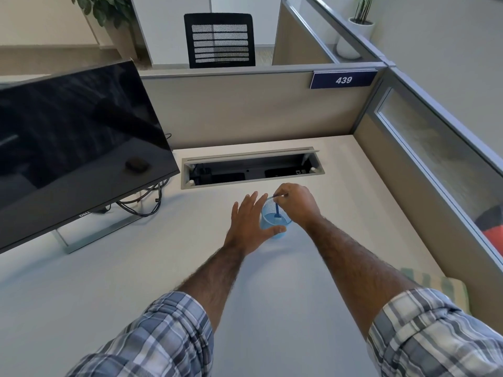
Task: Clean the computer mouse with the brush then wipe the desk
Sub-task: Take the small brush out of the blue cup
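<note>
Here, in the head view, one blue mesh cup [268,223] is seen standing on the desk [136,281], just in front of the open cable hatch [250,167]. One brush [277,210] stands in it. Its handle top is pinched by the right hand [296,205], fingers curled onto it, presumably so that it can be lifted out. The left hand [245,227] is laid against the cup, fingers straight and spread and thumb across the near wall, apparently to keep the light cup from tipping. The mouse itself is not shown; only a dark rounded shape is reflected in the single monitor [68,131]. One striped cloth [441,289] is kept at the desk's right edge, likely for the wiping.
</note>
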The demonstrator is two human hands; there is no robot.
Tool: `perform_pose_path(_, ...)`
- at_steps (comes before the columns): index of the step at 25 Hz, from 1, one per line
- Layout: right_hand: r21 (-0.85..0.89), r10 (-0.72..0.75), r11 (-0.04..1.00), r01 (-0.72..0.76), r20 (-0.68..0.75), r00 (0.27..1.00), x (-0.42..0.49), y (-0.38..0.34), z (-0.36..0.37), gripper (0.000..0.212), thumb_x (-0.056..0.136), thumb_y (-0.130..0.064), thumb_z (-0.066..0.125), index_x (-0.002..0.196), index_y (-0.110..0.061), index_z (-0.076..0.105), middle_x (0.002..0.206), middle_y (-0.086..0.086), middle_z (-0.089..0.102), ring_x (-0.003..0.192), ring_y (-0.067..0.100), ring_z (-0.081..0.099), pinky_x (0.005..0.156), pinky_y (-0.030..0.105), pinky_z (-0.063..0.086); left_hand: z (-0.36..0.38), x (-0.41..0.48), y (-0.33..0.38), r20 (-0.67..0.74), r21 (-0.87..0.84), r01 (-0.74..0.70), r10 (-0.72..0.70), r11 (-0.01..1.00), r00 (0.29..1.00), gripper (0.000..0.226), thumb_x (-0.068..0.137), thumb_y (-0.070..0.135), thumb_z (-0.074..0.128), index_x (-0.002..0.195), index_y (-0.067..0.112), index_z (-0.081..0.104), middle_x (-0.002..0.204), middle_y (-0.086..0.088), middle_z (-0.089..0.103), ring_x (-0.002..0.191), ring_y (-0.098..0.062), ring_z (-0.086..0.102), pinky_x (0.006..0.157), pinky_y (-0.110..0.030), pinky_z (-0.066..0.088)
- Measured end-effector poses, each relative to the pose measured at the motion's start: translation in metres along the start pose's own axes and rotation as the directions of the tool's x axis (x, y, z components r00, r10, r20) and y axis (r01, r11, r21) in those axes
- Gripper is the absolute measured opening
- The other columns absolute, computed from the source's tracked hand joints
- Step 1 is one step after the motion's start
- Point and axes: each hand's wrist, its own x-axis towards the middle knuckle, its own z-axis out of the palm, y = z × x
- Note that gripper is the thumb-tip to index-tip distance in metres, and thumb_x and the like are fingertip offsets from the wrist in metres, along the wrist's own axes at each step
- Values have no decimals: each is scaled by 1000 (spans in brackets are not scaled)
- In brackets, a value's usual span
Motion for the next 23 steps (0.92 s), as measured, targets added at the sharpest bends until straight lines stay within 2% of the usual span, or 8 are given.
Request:
perform_pose_path(6,18,-28,999,29,-25,999,-6,-3,-11,14,95,-20,68,103,-13,76,106,1,74,91,14,64,74,24,52,-18,1,3,8,80,15,-16,997,1000,104,83,75,62,163,26,18,173,-2,4,159,-23,-5,125,-49,-7)
perform_pose_path(9,43,-22,999,25,-62,998,-13,-9,-19,10,94,-20,67,99,-15,74,98,0,75,78,9,65,71,26,58,-26,-2,0,-49,90,-5,10,996,999,95,84,75,61,159,25,32,173,-3,8,159,-23,-2,126,-50,-6)
perform_pose_path(12,57,-36,997,43,-114,993,-25,-21,-35,7,94,-20,64,93,-17,70,86,-2,73,60,-2,62,61,21,53,-36,-9,-1,-110,97,-28,39,995,993,94,79,82,53,153,23,45,172,-4,14,158,-23,3,126,-50,-4)
perform_pose_path(14,72,-54,995,66,-165,985,-34,-30,-46,7,95,-20,63,94,-17,68,83,-5,70,57,-5,60,62,25,54,-43,-17,-2,-144,96,-36,50,995,988,95,76,83,48,149,22,50,171,-4,17,158,-24,6,127,-51,-1)
perform_pose_path(18,126,-92,984,128,-253,963,-55,-52,-58,3,94,-18,64,96,-17,67,82,-7,68,69,7,65,69,33,59,-54,-38,-5,-186,115,-46,67,992,980,77,86,71,59,145,22,56,169,-4,24,158,-24,9,126,-50,-1)
perform_pose_path(23,190,-114,968,165,-255,960,-91,-82,-49,3,94,-17,65,96,-15,66,86,-1,70,79,18,67,75,38,62,-61,-73,-4,-209,130,-68,94,989,973,46,95,49,67,136,28,65,165,-3,35,157,-26,15,126,-51,1)
